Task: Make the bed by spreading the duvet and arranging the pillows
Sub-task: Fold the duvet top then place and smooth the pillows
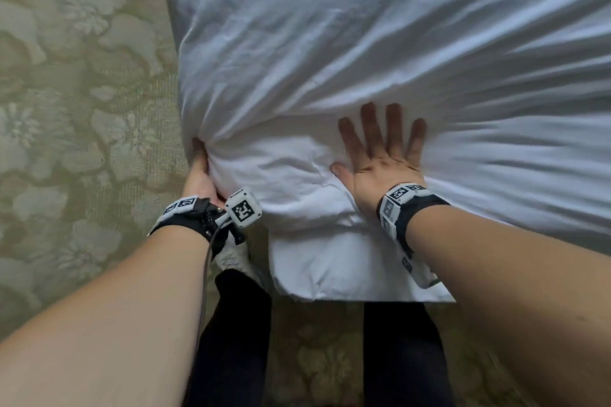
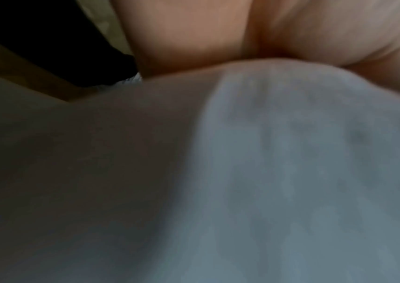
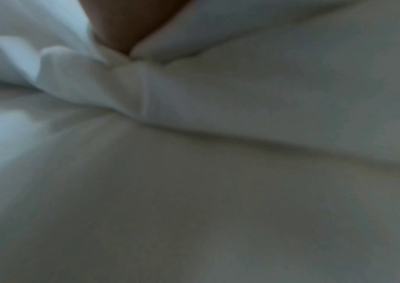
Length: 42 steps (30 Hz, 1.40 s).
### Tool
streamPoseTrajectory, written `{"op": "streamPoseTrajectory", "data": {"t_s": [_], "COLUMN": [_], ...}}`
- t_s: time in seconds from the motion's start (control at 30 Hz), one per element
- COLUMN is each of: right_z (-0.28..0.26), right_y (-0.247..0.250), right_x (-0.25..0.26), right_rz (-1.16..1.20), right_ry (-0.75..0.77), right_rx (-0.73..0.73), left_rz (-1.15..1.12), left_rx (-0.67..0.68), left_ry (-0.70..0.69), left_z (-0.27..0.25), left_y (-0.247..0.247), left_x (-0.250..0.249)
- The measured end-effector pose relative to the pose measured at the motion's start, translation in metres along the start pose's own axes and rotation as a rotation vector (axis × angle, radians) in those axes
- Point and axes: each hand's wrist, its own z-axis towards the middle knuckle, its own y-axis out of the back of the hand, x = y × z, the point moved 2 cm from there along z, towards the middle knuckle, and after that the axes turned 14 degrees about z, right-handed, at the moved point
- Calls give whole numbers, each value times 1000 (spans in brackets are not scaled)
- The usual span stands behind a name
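My left hand [image 1: 201, 175] grips the corner of the white, wrinkled cotton duvet [image 1: 380, 53]; my right hand [image 1: 380, 155] presses flat on it beside, fingers spread. Uneven pulling may bunch it.

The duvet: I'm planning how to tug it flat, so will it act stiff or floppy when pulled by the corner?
Probably floppy: the duvet bunches into creases where the left hand grips its corner. Likely soft, since it dents under the flat right hand. It probably drags rather than slides as a sheet.
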Motion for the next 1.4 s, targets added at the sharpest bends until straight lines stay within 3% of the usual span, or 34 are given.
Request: {"op": "streamPoseTrajectory", "data": {"t_s": [0.07,0.23,0.37,0.47,0.67,0.8,0.93,1.17,1.4], "right_z": [-1,-12,-28,-46,-88,-114,-152,-221,-245], "right_y": [0,24,62,120,278,362,414,477,490], "right_x": [1,21,57,95,141,148,123,38,-105], "right_rz": [-19,7,155,428,1013,1249,1241,1526,1733], "right_ry": [-26,-149,-345,-340,-234,-137,-107,-39,-59], "right_rx": [-10,65,275,369,-48,-190,-223,-366,-326], "left_rz": [-90,-196,-80,73,302,435,502,712,951], "left_rx": [52,31,81,130,336,336,473,620,536], "left_ry": [-18,-43,-46,-86,-218,-410,-625,-997,-1180], "left_z": [-7,-42,-104,-161,-278,-334,-387,-463,-512], "left_y": [3,32,26,8,-58,-111,-167,-273,-403], "left_x": [3,-17,-59,-95,-143,-155,-155,-139,-79]}}
